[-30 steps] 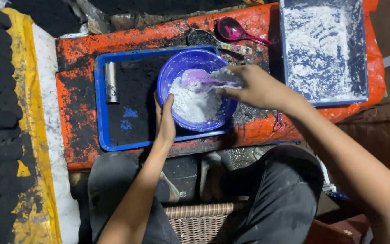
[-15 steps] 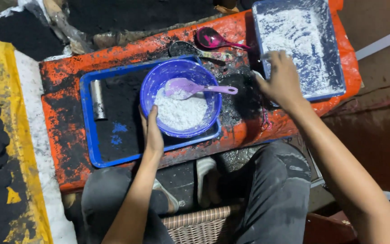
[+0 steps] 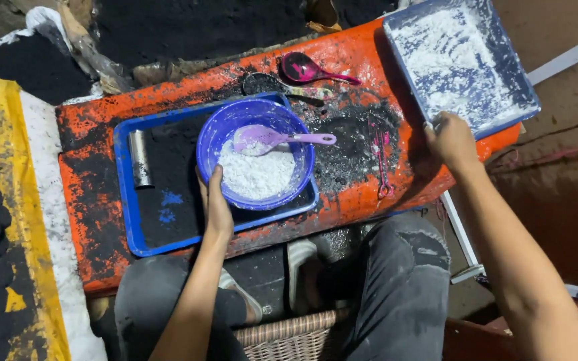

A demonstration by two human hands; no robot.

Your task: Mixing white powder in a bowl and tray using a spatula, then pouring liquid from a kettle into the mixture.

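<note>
Steadying blue bowl [image 3: 255, 155] with flat left hand [image 3: 217, 204]; right hand [image 3: 451, 137] gripping powder tray [image 3: 503, 80] at two o'clock, risking tipping, spilling.

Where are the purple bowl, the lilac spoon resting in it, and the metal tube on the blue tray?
purple bowl [image 3: 217, 137]: head view, on its bare left inner wall.
lilac spoon [image 3: 254, 139]: head view, on the scoop end, above the white powder.
metal tube [image 3: 141, 158]: head view, on the middle of its side.
</note>
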